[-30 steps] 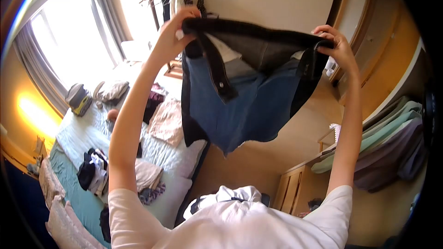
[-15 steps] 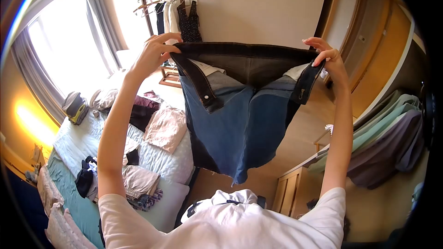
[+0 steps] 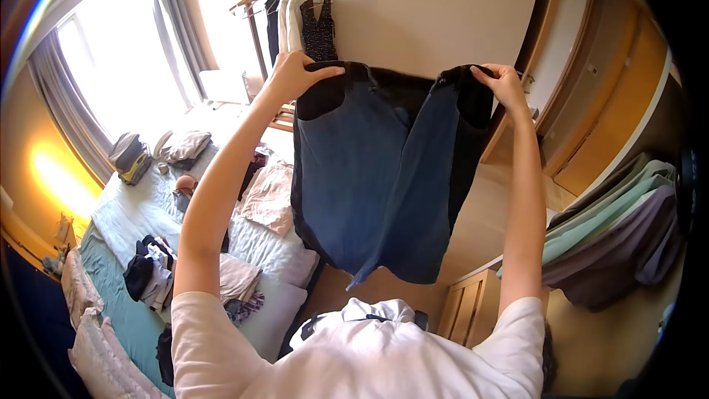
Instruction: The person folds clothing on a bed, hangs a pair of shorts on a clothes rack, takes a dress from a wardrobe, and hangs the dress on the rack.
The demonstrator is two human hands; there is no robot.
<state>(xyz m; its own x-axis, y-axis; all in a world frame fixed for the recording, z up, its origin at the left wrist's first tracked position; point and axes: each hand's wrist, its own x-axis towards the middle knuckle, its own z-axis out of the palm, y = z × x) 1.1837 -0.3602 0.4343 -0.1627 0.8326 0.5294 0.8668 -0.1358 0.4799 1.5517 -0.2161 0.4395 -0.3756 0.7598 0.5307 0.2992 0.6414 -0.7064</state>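
Observation:
A pair of blue and black denim shorts (image 3: 354, 170) hangs stretched out in front of me at arm's length. Its waistband is up, the front fly is undone, and the hem looks ragged. My left hand (image 3: 298, 75) pinches the waistband at its left corner, thumb lying along the top. At the opposite corner, my right hand (image 3: 505, 87) grips the waistband, with the thumb in front. Black panels show at both sides beneath my hands.
The bed (image 3: 284, 310) at left bears folded pink clothes (image 3: 269, 198), a dark and white clothing pile (image 3: 151, 273) and stacked bags (image 3: 129, 157). A garment rack (image 3: 251, 29) stands behind. Clothes (image 3: 591, 251) hang at right above a wooden cabinet (image 3: 467, 309).
The waistband's front flaps, folded open before, now stand up in my hands, so the outer front shows. My hands have drawn slightly closer together, and the view has shifted a little.

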